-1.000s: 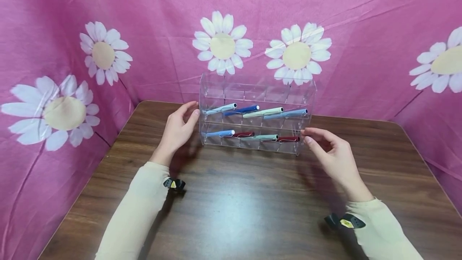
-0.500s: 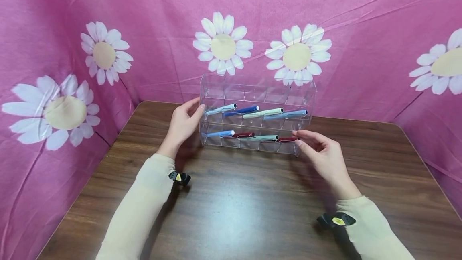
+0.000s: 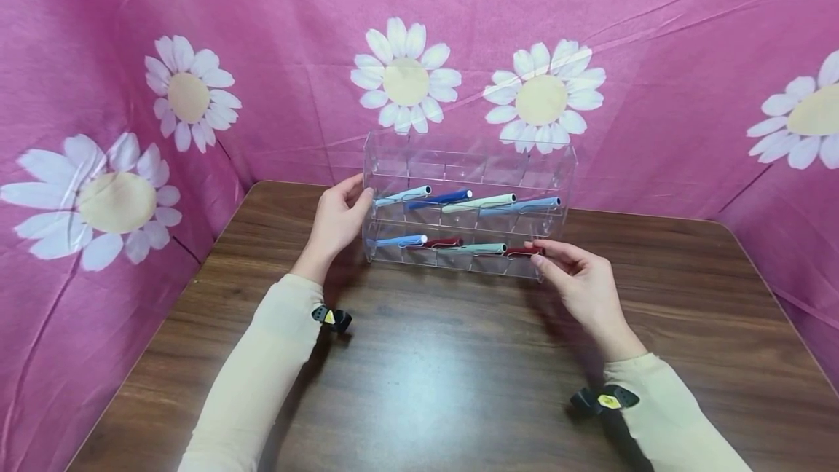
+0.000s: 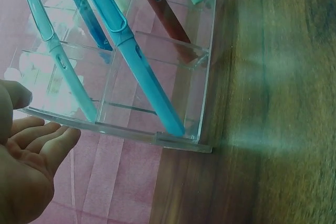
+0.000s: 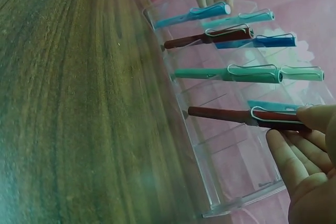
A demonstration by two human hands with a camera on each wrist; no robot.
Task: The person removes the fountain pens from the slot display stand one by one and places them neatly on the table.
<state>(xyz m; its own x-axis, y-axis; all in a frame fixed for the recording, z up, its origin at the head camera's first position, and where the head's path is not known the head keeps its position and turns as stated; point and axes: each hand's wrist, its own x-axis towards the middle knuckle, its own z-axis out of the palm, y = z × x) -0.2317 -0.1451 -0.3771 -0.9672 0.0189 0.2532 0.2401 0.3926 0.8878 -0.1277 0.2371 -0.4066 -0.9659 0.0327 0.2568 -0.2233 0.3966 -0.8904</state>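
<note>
A clear acrylic pen rack (image 3: 459, 221) stands on the table, with clip pens lying in its two lower tiers. My left hand (image 3: 336, 218) holds the rack's left side panel, thumb on one side and fingers on the other. At the lower tier's right end, my right hand (image 3: 580, 279) pinches the cap end of a dark red pen (image 5: 220, 113) between thumb and fingers. That pen's other end still lies in the rack. Beside it are a green pen (image 5: 210, 74), another dark red pen (image 5: 194, 39) and a blue pen (image 4: 139, 64).
The upper pen tier carries a pale blue pen (image 3: 403, 197), a dark blue pen (image 3: 439, 200), a pale green pen (image 3: 478, 202) and a blue pen (image 3: 521, 207). Behind the wooden table (image 3: 419, 355) hangs a pink cloth (image 3: 295, 35) with daisies.
My left hand has moved right onto the rack's side. My right hand has come left from beside the rack to the dark red pen and now pinches it. The rack stays in place.
</note>
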